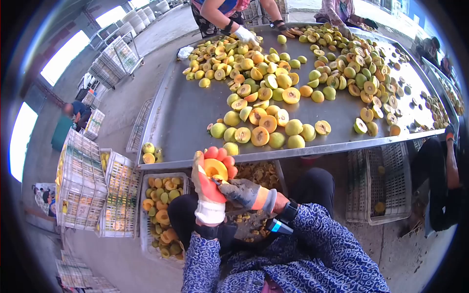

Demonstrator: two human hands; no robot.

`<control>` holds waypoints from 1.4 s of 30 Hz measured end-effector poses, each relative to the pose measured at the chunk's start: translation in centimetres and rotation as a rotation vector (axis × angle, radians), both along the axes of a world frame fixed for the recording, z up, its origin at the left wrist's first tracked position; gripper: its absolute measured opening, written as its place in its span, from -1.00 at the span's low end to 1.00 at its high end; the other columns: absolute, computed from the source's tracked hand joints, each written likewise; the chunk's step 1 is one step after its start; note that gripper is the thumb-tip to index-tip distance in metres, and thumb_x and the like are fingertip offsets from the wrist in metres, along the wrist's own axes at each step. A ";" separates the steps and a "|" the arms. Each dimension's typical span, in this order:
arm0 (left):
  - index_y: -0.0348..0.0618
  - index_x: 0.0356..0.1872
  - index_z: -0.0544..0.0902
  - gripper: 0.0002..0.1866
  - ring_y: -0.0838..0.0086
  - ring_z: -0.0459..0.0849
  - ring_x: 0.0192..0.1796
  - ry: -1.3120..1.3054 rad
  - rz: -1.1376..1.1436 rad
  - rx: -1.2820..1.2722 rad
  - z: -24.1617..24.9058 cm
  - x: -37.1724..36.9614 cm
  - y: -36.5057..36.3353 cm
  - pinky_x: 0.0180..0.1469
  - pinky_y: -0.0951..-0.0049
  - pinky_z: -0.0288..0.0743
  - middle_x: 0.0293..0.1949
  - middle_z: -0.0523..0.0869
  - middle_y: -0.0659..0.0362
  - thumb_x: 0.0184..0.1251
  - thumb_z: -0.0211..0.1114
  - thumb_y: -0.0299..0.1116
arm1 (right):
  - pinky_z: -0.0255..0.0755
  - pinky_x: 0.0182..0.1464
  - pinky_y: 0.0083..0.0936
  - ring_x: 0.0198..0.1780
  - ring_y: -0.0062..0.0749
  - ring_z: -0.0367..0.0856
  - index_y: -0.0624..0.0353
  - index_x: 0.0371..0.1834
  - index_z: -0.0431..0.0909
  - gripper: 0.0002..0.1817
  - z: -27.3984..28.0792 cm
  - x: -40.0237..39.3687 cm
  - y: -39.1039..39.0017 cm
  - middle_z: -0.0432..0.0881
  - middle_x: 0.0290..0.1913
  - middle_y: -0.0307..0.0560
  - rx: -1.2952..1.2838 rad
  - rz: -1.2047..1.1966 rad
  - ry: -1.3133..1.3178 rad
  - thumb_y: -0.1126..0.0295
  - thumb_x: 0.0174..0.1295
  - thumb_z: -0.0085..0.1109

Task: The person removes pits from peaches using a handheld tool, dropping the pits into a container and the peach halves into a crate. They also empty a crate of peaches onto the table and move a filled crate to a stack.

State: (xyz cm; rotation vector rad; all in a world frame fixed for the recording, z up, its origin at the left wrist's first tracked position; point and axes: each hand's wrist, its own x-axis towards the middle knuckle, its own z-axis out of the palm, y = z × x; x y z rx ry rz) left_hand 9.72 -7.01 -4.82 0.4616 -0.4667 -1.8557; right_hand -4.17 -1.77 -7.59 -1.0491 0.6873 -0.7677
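My left hand (209, 183), in a red and white glove, holds a halved orange fruit (215, 169) with its cut face up, just past the table's near edge. My right hand (243, 193), in a grey glove with an orange cuff, is closed on a small tool, mostly hidden, whose tip touches the fruit. Beyond them, many halved yellow-green fruits (260, 136) lie on the metal table (190, 117), some cut side up, some cut side down.
A crate of fruit halves (144, 219) stands below on the left, near stacked crates (80, 180). Between my knees is a crate of scraps (279, 176). Empty-looking crates (378, 180) stand right. Across the table, a co-worker's gloved hand (246, 35) touches fruit.
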 end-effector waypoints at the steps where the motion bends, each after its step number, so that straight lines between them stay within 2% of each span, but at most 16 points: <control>1: -0.05 0.08 0.67 -0.56 0.25 0.77 -0.22 0.084 -0.023 0.010 -0.4 0.3 -0.4 -0.24 0.22 0.76 -0.06 0.81 0.12 0.64 0.05 0.08 | 0.54 0.02 -0.42 -0.05 -0.40 0.65 0.16 0.29 0.57 -0.46 -0.3 0.4 0.2 0.72 -0.04 -0.12 -0.163 -0.036 0.017 -0.08 0.57 0.07; 3: -0.07 0.04 0.67 -0.60 0.32 0.72 -0.26 0.176 0.159 0.297 -2.1 1.8 -2.4 -0.22 0.33 0.71 -0.10 0.78 0.18 0.65 0.03 0.01 | 0.56 -0.13 -0.36 -0.12 -0.29 0.68 0.12 0.17 0.60 -0.55 -2.0 1.4 0.1 0.73 -0.11 -0.13 -0.495 -0.108 0.049 -0.04 0.56 0.10; 4: -0.09 0.03 0.68 -0.59 0.32 0.72 -0.24 0.086 0.165 0.160 -1.4 2.8 -1.9 -0.19 0.34 0.72 -0.09 0.78 0.16 0.64 0.05 0.02 | 0.59 0.01 -0.23 -0.06 0.02 0.71 0.12 0.22 0.58 -0.62 -2.0 1.5 -0.5 0.71 0.07 0.06 -1.180 -0.267 0.255 0.09 0.61 0.01; 7: -0.15 -0.03 0.69 -0.57 0.33 0.74 -0.20 -0.193 0.469 -0.135 -0.2 8.8 -3.3 -0.09 0.35 0.72 -0.09 0.78 0.10 0.58 0.15 0.04 | 0.57 0.06 -0.19 -0.02 0.14 0.69 0.12 0.22 0.56 -0.63 0.8 -0.4 -0.5 0.68 0.10 0.19 -0.354 -0.029 0.564 0.12 0.62 -0.03; 8: -0.19 0.01 0.69 -0.60 0.34 0.74 -0.16 -0.308 0.499 -0.180 0.7 12.5 -3.4 -0.04 0.34 0.72 -0.05 0.78 0.10 0.57 0.19 -0.03 | 0.53 0.03 -0.10 -0.01 0.21 0.69 0.21 0.14 0.56 -0.57 -3.1 -0.6 -1.4 0.72 -0.05 0.28 -0.799 -0.019 0.812 0.05 0.61 -0.05; 9: -0.22 0.04 0.69 -0.63 0.34 0.75 -0.12 -0.425 0.520 -0.231 1.7 16.7 -3.5 0.00 0.33 0.72 -0.01 0.77 0.09 0.57 0.24 -0.10 | 0.52 0.03 -0.07 -0.01 0.23 0.69 0.23 0.11 0.57 -0.54 -2.9 -0.8 -1.1 0.72 -0.08 0.28 -0.680 -0.062 0.761 0.02 0.60 -0.05; 11: -0.28 0.17 0.66 -0.68 0.36 0.75 -0.02 -1.246 0.906 -0.358 0.7 25.5 -6.3 0.12 0.36 0.67 0.07 0.76 0.11 0.51 0.32 -0.36 | 0.49 0.03 -0.03 -0.02 0.26 0.69 0.26 0.05 0.58 -0.49 -0.7 -1.3 -0.9 0.73 -0.14 0.30 -0.448 -0.161 0.655 -0.03 0.58 -0.05; 14: -0.30 0.26 0.63 -0.62 0.39 0.73 0.09 -1.628 0.988 -0.527 5.7 18.1 -4.9 0.21 0.43 0.61 0.13 0.75 0.11 0.45 0.31 -0.57 | 0.52 0.04 0.00 -0.02 0.29 0.69 0.28 0.02 0.59 -0.46 -0.1 -1.0 -1.0 0.73 -0.14 0.33 -0.413 -0.123 0.785 -0.06 0.58 -0.07; 17: -0.23 0.19 0.68 -0.67 0.33 0.67 0.22 -1.521 0.655 -0.803 6.7 6.2 -6.7 0.37 0.34 0.48 0.15 0.74 0.07 0.43 0.29 -0.56 | 0.52 0.02 0.03 -0.02 0.29 0.70 0.20 0.01 0.62 -0.48 -0.7 -0.9 -1.2 0.74 -0.16 0.31 -0.403 -0.128 0.840 -0.09 0.55 -0.04; 19: -0.19 0.16 0.71 -0.65 0.30 0.65 0.29 -1.471 0.463 -1.209 4.1 -1.2 -9.7 0.37 0.33 0.50 0.19 0.73 0.07 0.39 0.26 -0.61 | 0.53 0.00 0.05 -0.02 0.28 0.71 0.14 0.00 0.64 -0.48 -1.1 -1.0 -1.2 0.76 -0.16 0.29 -0.367 -0.127 0.867 -0.12 0.52 -0.02; 20: 0.04 0.05 0.76 -0.71 0.21 0.68 0.24 -1.557 0.403 -1.228 2.8 -4.5 -10.9 0.40 0.24 0.48 0.13 0.75 0.16 0.31 0.38 -0.44 | 0.54 0.02 0.01 -0.01 0.27 0.71 0.14 0.00 0.65 -0.46 -0.6 -1.1 -1.0 0.76 -0.14 0.28 -0.337 -0.101 0.881 -0.16 0.50 0.00; 25: 0.22 0.29 0.63 -0.57 0.18 0.51 0.45 -2.043 0.184 -1.676 -3.8 -13.2 -17.3 0.50 0.13 0.34 0.41 0.58 0.14 0.42 0.19 -0.31 | 0.56 -0.02 -0.04 -0.09 0.27 0.74 0.16 -0.07 0.68 -0.47 -0.7 -1.4 -0.8 0.77 -0.21 0.25 -0.329 -0.112 0.876 -0.11 0.53 -0.05; 29: 0.25 0.32 0.61 -0.55 0.14 0.58 0.33 -2.139 -0.357 -1.381 -1.3 -13.1 -17.1 0.36 0.12 0.45 0.24 0.63 0.11 0.40 0.24 -0.24 | 0.58 -0.06 -0.02 -0.14 0.27 0.74 0.17 -0.11 0.69 -0.48 -0.7 -1.5 -1.0 0.76 -0.25 0.26 -0.343 -0.137 0.879 -0.06 0.56 -0.08; 35: 0.15 0.22 0.59 -0.60 0.13 0.68 0.22 -2.267 -0.560 -1.330 -1.0 -9.1 -14.0 0.33 0.15 0.49 0.15 0.71 0.07 0.38 0.31 -0.17 | 0.59 0.02 -0.04 -0.03 0.21 0.75 0.19 -0.05 0.66 -0.50 -0.8 -1.2 -1.0 0.78 -0.13 0.25 -0.332 -0.007 0.902 -0.05 0.52 -0.03; 39: 0.06 0.18 0.61 -0.55 0.28 0.75 0.09 -2.002 -0.233 -0.929 -3.4 -5.4 -14.6 0.23 0.29 0.60 0.07 0.75 0.14 0.24 0.43 -0.41 | 0.58 0.07 -0.04 0.00 0.23 0.74 0.20 0.00 0.65 -0.47 -0.4 -1.6 -0.4 0.77 -0.11 0.25 -0.311 -0.055 0.898 -0.09 0.50 -0.03; 42: -0.19 0.14 0.66 -0.63 0.46 0.70 0.08 -1.263 -0.024 -0.765 -2.1 -2.5 -13.0 0.18 0.46 0.61 0.04 0.73 0.18 0.31 0.39 -0.60 | 0.59 0.00 -0.17 -0.07 0.19 0.74 0.20 0.03 0.64 -0.53 -2.4 -1.2 -0.3 0.76 -0.16 0.23 -0.259 -0.406 0.577 -0.03 0.51 0.10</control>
